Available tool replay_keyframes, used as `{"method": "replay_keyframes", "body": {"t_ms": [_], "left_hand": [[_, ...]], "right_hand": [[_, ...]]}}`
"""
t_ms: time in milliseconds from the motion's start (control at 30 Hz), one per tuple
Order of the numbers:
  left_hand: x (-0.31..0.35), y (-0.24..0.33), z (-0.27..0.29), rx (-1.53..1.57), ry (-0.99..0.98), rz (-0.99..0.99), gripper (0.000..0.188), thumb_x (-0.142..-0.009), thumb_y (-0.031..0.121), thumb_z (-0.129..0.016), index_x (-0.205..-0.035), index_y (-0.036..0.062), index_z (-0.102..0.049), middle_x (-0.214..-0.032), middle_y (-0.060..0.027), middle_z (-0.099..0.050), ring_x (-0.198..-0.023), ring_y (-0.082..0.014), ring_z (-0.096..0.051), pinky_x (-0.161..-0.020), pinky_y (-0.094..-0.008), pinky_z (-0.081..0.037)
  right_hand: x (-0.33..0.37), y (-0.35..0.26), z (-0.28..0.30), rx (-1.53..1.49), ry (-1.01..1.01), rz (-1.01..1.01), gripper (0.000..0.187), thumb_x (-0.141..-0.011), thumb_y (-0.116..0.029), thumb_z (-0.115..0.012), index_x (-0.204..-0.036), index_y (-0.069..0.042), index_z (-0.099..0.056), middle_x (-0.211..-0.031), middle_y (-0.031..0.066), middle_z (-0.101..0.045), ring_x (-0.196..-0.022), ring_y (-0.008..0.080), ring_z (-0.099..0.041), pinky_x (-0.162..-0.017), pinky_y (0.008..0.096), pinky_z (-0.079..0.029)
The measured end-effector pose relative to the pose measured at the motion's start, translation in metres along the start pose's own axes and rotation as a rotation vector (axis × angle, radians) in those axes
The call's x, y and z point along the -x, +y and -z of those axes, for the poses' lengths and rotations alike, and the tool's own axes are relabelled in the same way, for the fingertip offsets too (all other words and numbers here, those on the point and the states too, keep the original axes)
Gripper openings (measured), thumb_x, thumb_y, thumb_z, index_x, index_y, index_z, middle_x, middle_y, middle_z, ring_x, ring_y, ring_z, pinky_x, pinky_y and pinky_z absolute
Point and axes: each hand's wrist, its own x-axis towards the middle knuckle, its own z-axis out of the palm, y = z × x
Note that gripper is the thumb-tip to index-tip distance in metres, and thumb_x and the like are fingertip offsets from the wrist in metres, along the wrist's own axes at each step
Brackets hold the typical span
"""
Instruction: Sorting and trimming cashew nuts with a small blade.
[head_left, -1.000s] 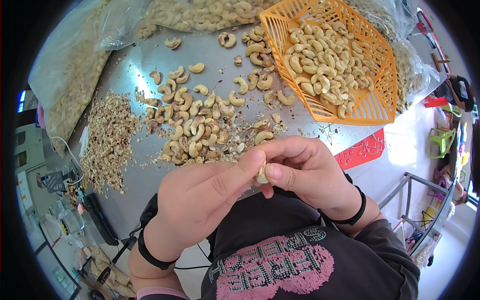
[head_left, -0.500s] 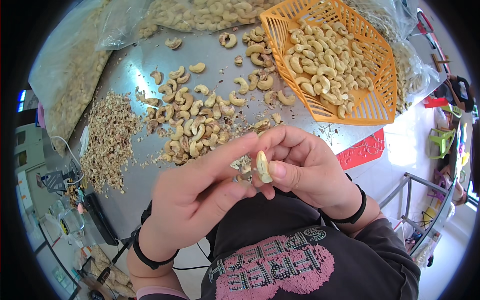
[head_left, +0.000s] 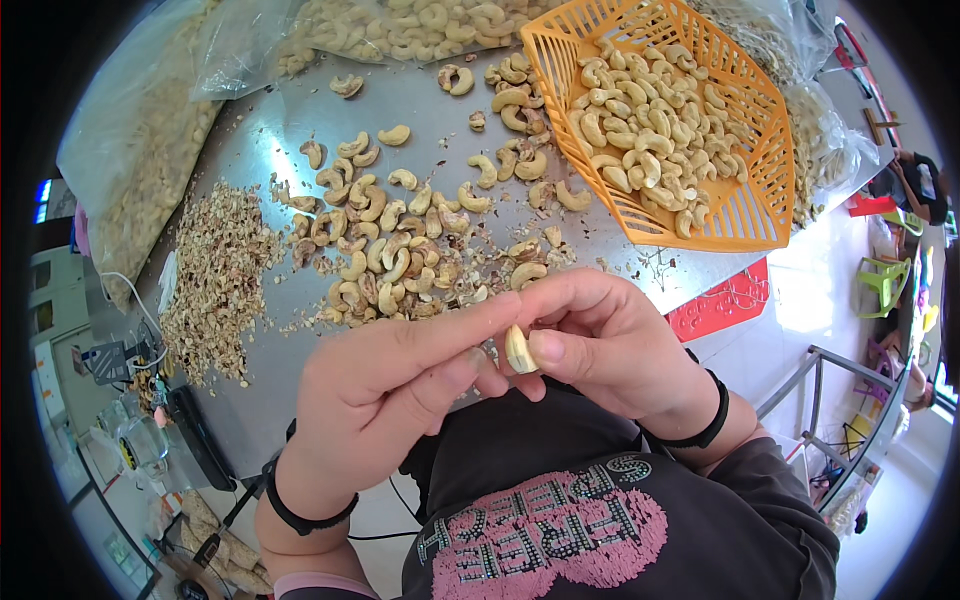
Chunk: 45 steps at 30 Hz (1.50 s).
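My right hand (head_left: 610,345) pinches a pale cashew (head_left: 518,350) between thumb and fingers, over the table's near edge. Close against it, my left hand (head_left: 395,385) is closed, thumb and forefinger drawn together toward the nut; what it grips, if anything, is hidden. Just beyond both hands lies a loose pile of cashews (head_left: 390,250), several with brown skin patches. Crumbs of skin and nut are scattered among them. An orange slotted basket (head_left: 765,215) full of cleaner, pale cashews stands at the far right.
A heap of fine brown-and-cream nut scraps (head_left: 215,285) covers the table's left side. Clear plastic bags of cashews (head_left: 150,150) line the left and far edges. Right of the table are a red plastic piece (head_left: 725,300) and a metal frame (head_left: 815,390).
Both hands have dropped slightly toward me. The cashew has turned a little in my right fingers, and the left fingers have shifted beside it. Nuts beyond the hands are more exposed.
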Motion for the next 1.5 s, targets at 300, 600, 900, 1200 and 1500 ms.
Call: {"method": "replay_keyframes", "body": {"t_ms": [300, 600, 900, 1200, 1500], "left_hand": [[0.000, -0.001, 0.001, 0.106, 0.081, 0.115, 0.028, -0.081, 0.009, -0.052, -0.108, 0.0025, -0.051, -0.067, -0.0010, -0.054, -0.056, -0.0034, -0.047, -0.050, -0.0152, -0.036], [-0.002, -0.006, -0.001, 0.047, 0.019, 0.201, 0.023, -0.079, 0.009, -0.056, -0.101, 0.0025, -0.052, -0.055, 0.0047, -0.046, -0.055, -0.0001, -0.045, -0.051, -0.0134, -0.033], [-0.002, 0.004, -0.002, 0.171, 0.061, 0.196, 0.020, -0.080, 0.006, -0.052, -0.099, 0.0004, -0.052, -0.083, -0.0045, -0.054, -0.065, -0.0050, -0.053, -0.053, -0.0152, -0.039], [-0.001, 0.008, 0.026, 0.008, 0.409, 0.154, 0.018, -0.080, 0.007, -0.051, -0.097, 0.0025, -0.053, -0.068, -0.0006, -0.053, -0.057, -0.0026, -0.048, -0.051, -0.0134, -0.035], [-0.043, -0.029, 0.045, -0.731, 0.375, -0.097, 0.023, -0.075, 0.012, -0.055, -0.097, 0.0038, -0.052, -0.079, -0.0065, -0.056, -0.068, -0.0172, -0.053, -0.062, -0.0284, -0.042]], "right_hand": [[0.002, -0.008, -0.010, 0.237, 0.188, 0.078, 0.020, -0.075, -0.006, -0.061, -0.093, -0.003, -0.052, -0.082, 0.0001, -0.052, -0.068, 0.0037, -0.047, -0.060, 0.0172, -0.040], [-0.001, 0.003, -0.008, 0.776, 0.222, 0.537, 0.022, -0.065, 0.003, -0.061, -0.085, -0.003, -0.053, -0.081, 0.0049, -0.050, -0.065, 0.0104, -0.048, -0.061, 0.0218, -0.039], [0.001, 0.002, -0.008, 0.736, 0.180, 0.525, 0.022, -0.066, 0.004, -0.061, -0.086, -0.002, -0.052, -0.082, 0.0049, -0.051, -0.068, 0.0102, -0.049, -0.063, 0.0214, -0.039], [0.007, -0.045, 0.006, 0.714, 0.676, 0.927, 0.032, -0.070, 0.003, -0.060, -0.099, 0.001, -0.046, -0.094, 0.0077, -0.052, -0.085, 0.0127, -0.050, -0.076, 0.0247, -0.039], [0.012, -0.044, 0.009, 0.791, 0.593, 0.841, 0.032, -0.073, 0.003, -0.057, -0.103, 0.003, -0.046, -0.101, 0.0071, -0.049, -0.086, 0.0105, -0.046, -0.080, 0.0249, -0.037]]}}
